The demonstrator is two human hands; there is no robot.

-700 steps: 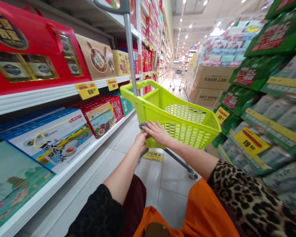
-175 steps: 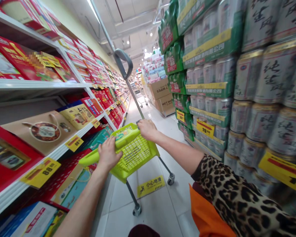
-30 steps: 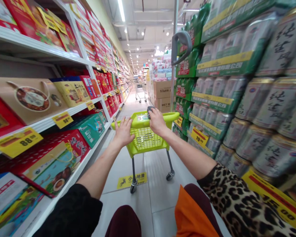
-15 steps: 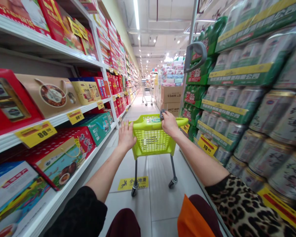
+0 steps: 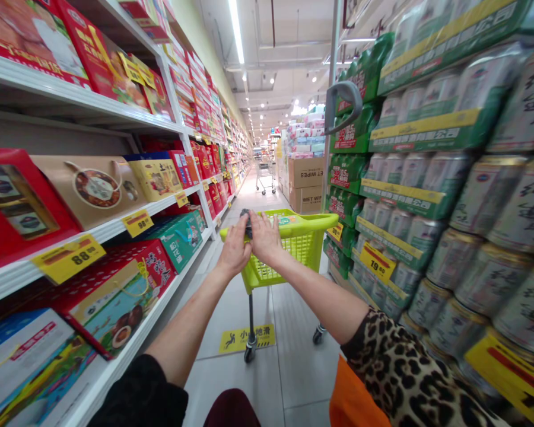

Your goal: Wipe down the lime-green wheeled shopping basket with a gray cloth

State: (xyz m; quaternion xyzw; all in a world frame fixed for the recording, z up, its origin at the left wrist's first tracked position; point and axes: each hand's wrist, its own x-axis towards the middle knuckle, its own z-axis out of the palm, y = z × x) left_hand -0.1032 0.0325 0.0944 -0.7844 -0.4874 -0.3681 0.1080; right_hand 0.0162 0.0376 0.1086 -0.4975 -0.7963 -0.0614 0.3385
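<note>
Lime-green plastic shopping cart (image 5: 289, 249) stood ahead; left hand (image 5: 234, 249) and right hand (image 5: 264, 237) were half-open, fingers spread, touching a small dark grey object (image 5: 247, 218) at its rim; grip unclear.

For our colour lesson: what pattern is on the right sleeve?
The right sleeve is leopard print, dark spots on tan, best seen in the head view.

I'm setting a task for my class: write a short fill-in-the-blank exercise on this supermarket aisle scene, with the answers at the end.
1. The person's left hand and right hand are at the rim of a ____ shopping cart.
2. The right sleeve has a ____ print.
3. The brown carton ahead reads WET ____.
4. The yellow price tag on the canned drinks begins with ____.

Answers: lime-green; leopard; WIPES; 19
</note>
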